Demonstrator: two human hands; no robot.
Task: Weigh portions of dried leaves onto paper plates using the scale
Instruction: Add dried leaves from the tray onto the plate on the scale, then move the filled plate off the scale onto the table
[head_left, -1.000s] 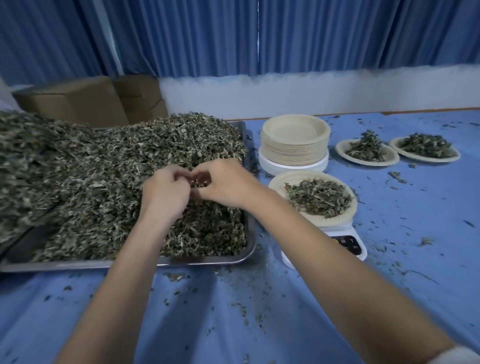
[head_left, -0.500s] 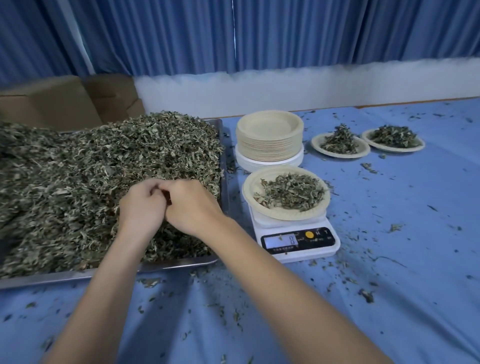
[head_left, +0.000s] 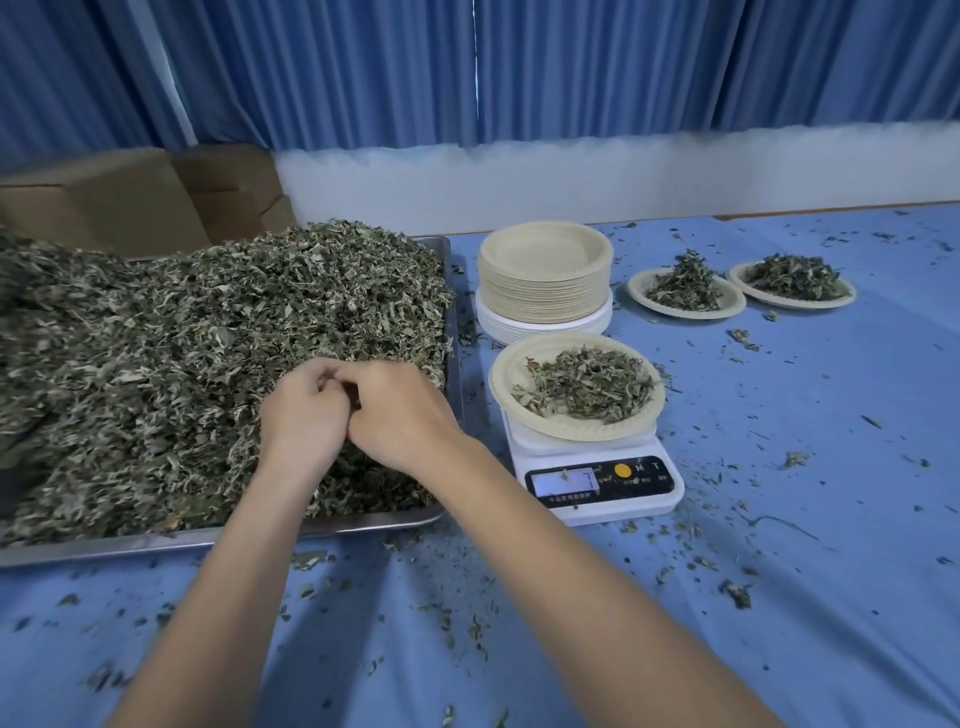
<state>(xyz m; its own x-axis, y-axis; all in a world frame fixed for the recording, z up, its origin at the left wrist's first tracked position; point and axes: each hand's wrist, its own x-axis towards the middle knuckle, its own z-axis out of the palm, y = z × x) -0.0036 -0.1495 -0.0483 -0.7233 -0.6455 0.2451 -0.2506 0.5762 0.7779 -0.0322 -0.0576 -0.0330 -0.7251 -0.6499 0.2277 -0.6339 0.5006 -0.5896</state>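
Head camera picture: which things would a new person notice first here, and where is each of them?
First comes the huge heap of dried leaves filling the metal tray on the left, with both hands, left hand and right hand, pressed together on it. Right of the tray, a paper plate of leaves sits on the white scale, behind it a stack of empty plates.
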